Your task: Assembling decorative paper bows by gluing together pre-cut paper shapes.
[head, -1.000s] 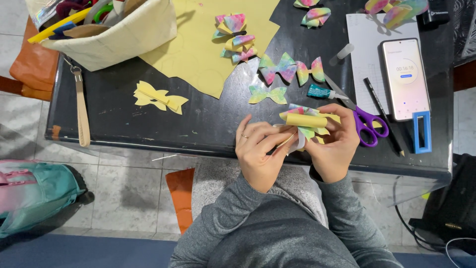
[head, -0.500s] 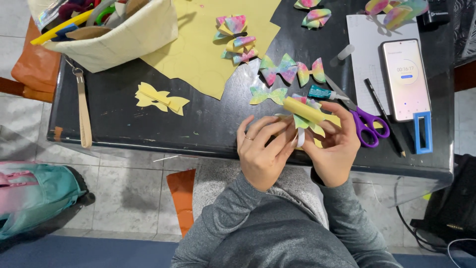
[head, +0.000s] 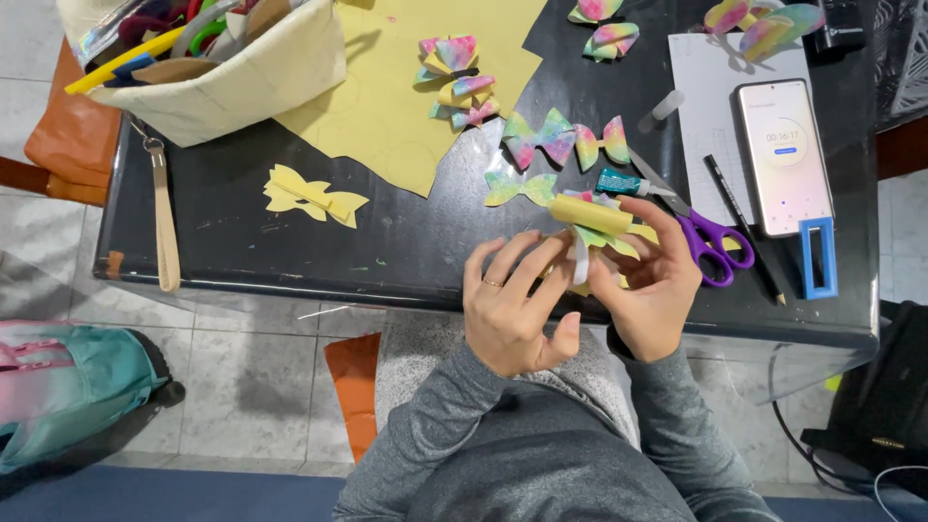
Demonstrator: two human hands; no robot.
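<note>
The left hand (head: 512,304) and right hand (head: 657,285), fingers pinching together, hold a layered yellow & rainbow paper bow (head: 592,227) just above the black table's (head: 406,246) near edge, w/ a white strip (head: 580,263) hanging at its middle; best kept pinched tight & centred while wrapping so the layers don't slip.

sleeves: long, grey knit, reaching both wrists
left hand (head: 507,309): bare, thin ring on one finger
right hand (head: 652,285): bare, no ring seen
torso: same grey top, lighter grey lap below
</note>
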